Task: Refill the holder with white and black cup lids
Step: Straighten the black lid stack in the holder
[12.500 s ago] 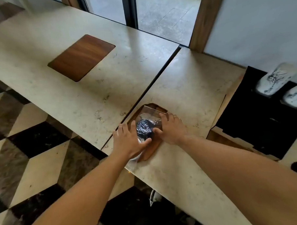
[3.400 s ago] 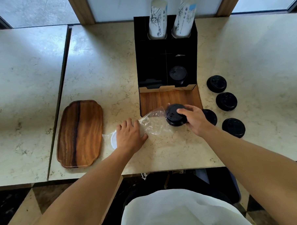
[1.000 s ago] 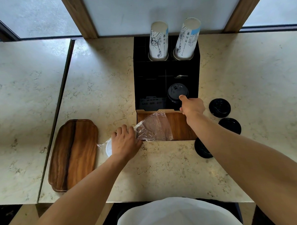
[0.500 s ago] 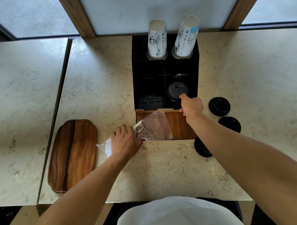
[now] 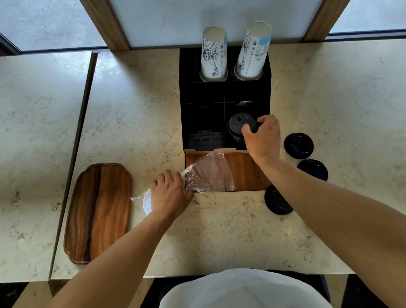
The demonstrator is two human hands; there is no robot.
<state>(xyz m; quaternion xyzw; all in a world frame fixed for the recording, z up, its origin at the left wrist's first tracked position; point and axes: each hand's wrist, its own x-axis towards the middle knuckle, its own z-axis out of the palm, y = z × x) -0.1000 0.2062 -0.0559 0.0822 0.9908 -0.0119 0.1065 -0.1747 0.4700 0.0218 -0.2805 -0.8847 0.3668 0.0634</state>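
Marble counter (image 5: pixel 334 101) – wood-framed windows (image 5: pixel 40 21) behind

surface: beige marble countertop (image 5: pixel 135 115) | back edge, centre: black holder (image 5: pixel 196 121) | left, toward front edge: wooden tray (image 5: pixel 98 212) | front of holder: wooden inlay panel (image 5: pixel 244 173), clear plastic bag (image 5: pixel 207 174) partly over it | right of holder: three black lids (image 5: pixel 298 145) lying flat, apart

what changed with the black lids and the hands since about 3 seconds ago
The right hand carried the stack of black lids from the plastic sleeve into the holder. The left hand still pins the sleeve; loose black lids stay on the counter.
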